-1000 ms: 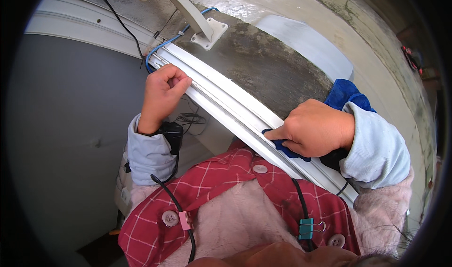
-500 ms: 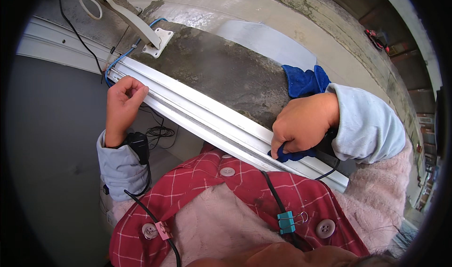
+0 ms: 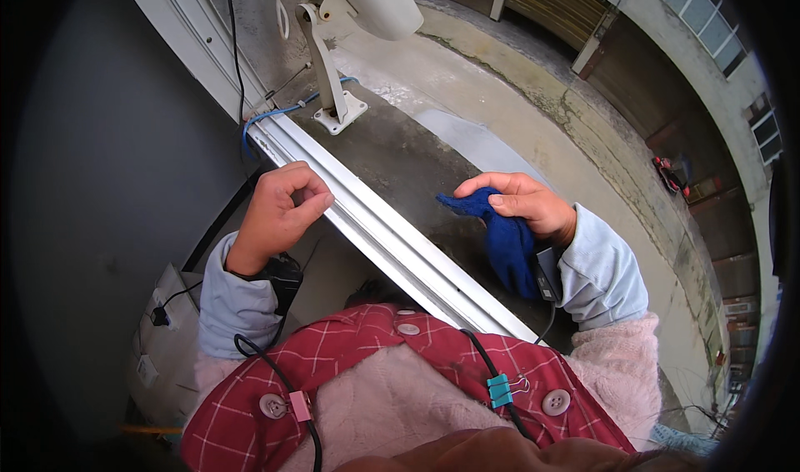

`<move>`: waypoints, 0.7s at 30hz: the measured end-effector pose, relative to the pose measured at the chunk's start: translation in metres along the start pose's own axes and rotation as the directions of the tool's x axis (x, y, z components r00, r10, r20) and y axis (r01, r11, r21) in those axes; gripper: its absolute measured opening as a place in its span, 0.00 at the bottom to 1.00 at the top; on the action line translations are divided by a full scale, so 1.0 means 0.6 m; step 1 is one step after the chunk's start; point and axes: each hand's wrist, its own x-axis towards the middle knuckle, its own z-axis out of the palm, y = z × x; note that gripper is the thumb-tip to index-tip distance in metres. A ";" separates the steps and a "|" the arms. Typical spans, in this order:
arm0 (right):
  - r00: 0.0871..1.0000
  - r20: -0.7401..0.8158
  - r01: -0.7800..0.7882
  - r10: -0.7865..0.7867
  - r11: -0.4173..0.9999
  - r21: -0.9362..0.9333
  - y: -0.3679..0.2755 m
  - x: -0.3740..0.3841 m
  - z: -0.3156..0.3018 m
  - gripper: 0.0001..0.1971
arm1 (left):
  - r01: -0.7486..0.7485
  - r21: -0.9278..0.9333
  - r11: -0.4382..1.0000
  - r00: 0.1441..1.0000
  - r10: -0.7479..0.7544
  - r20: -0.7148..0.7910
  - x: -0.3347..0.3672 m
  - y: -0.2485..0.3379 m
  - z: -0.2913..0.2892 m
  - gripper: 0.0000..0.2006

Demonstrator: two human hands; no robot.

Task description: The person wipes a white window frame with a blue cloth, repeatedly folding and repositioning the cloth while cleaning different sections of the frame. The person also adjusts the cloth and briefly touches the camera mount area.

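Observation:
A dark blue cloth [image 3: 510,247] hangs from my right hand [image 3: 533,205], which grips it between thumb and fingers above the grey ledge. The cloth's lower part droops beside a small dark box at my wrist. A white window track [image 3: 367,214] with long grooves runs slantwise between my arms. At the track's near edge is my left hand [image 3: 287,205], its fingers curled in toward the thumb, with nothing visible in them. Whether those fingertips touch the track I cannot tell.
A white outdoor camera [image 3: 379,1] stands on a bracket [image 3: 329,68] screwed to the concrete ledge [image 3: 400,143]. Blue cable [image 3: 283,109] and black cable cross the track's far end. A grey panel [image 3: 108,180] fills the left side. Beyond the ledge, far below, lies a street [image 3: 575,172].
My right hand has lifted the blue cloth off the track and moved it over the ledge. My left hand keeps its curled shape. The view has tilted, bringing the white camera in.

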 end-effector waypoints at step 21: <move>0.990 -0.136 -0.033 0.044 0.996 0.083 0.026 0.011 -0.015 0.21 | -0.087 -0.315 0.945 0.975 0.146 0.170 0.105 0.073 0.144 0.05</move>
